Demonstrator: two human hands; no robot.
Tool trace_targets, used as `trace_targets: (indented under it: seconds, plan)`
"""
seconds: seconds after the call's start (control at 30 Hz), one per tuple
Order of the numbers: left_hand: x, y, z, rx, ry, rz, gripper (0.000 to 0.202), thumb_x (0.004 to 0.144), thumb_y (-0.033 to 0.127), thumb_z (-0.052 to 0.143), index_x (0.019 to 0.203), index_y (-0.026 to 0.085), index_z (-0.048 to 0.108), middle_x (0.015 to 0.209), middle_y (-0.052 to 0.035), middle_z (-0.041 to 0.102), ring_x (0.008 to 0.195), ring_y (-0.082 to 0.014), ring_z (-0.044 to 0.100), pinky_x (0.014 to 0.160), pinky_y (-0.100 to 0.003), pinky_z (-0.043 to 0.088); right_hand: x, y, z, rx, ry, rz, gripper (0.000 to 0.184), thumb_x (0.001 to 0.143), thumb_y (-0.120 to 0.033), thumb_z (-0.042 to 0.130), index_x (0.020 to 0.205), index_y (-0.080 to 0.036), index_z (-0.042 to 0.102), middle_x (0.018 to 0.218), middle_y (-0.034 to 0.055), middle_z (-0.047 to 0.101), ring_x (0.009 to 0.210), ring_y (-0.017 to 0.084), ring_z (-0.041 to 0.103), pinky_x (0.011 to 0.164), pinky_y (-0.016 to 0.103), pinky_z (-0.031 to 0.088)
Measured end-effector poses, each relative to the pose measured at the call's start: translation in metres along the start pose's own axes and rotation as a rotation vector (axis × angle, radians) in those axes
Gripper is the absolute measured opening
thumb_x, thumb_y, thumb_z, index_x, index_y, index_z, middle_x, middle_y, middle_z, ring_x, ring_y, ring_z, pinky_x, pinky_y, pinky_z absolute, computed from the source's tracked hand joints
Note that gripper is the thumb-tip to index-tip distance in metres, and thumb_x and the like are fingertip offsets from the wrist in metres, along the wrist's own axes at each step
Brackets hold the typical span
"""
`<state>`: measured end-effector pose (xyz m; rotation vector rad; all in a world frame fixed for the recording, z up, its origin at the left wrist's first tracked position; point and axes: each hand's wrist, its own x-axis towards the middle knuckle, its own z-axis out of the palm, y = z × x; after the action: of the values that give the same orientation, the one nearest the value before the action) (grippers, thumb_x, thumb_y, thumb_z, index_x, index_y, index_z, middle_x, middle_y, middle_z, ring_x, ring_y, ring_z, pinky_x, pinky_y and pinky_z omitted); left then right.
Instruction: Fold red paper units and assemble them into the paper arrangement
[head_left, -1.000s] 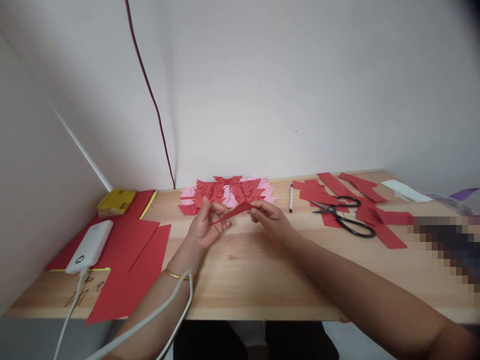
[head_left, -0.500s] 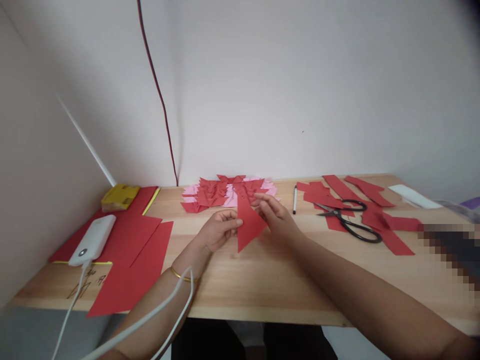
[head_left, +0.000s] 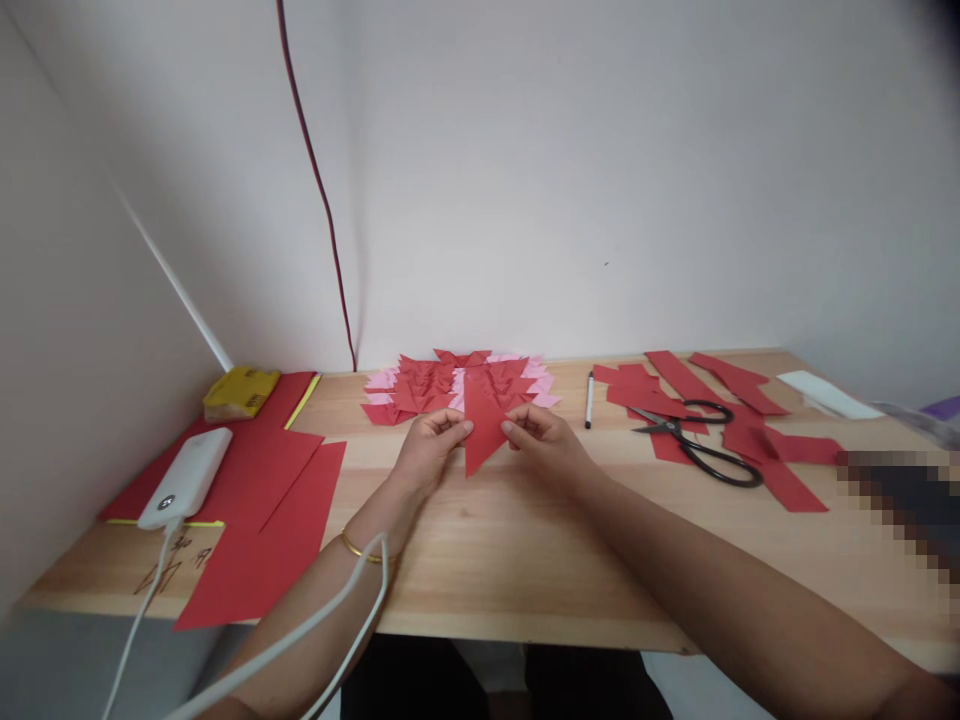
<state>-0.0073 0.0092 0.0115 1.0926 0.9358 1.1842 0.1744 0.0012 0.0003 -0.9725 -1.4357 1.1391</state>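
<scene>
A folded red paper triangle [head_left: 482, 428] stands upright between my hands, its tip pointing down at the wooden table [head_left: 525, 560]. My left hand [head_left: 429, 450] pinches its left edge with thumb and fingers. On the other side my right hand [head_left: 541, 440] pinches the right edge. Both hands hover just above the table, in front of a pile of folded red and pink paper pieces [head_left: 457, 385].
Red paper sheets [head_left: 262, 520] lie at the left with a white power bank [head_left: 184, 478], its cable and a yellow pad [head_left: 240, 392]. A pen [head_left: 589, 398], black scissors [head_left: 694, 435] and red paper strips [head_left: 712, 410] lie to the right. Walls close the back and left.
The red paper was flat and edge-on a second ago; it has been turned upright into a downward-pointing triangle, and both hands now pinch its two sides closer together.
</scene>
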Motion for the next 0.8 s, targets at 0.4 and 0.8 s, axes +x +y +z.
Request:
trace_targets:
  seconds: [0.4, 0.8]
  plan:
    - [-0.0009, 0.0004, 0.0019, 0.021, -0.056, -0.017, 0.022, 0.06, 0.028, 0.078, 0.075, 0.014, 0.068, 0.073, -0.004, 0.067, 0.067, -0.0137, 0.06, 0.068, -0.026, 0.047, -0.0043, -0.0012, 0.0018, 0.052, -0.066, -0.013, 0.025, 0.078, -0.042, 0.062, 0.092, -0.021, 0.061, 0.072, -0.0012, 0.056, 0.061, 0.011, 0.046, 0.06, 0.026, 0.04]
    - [-0.0037, 0.0035, 0.0015, -0.152, -0.226, -0.365, 0.043, 0.076, 0.053, 0.062, 0.087, 0.011, 0.067, 0.076, -0.0124, 0.068, 0.059, -0.018, 0.063, 0.057, -0.032, 0.052, -0.0045, 0.0024, 0.0, -0.168, 0.024, -0.223, 0.016, 0.081, -0.024, 0.052, 0.076, -0.021, 0.066, 0.077, 0.0031, 0.062, 0.075, 0.016, 0.057, 0.072, 0.031, 0.044]
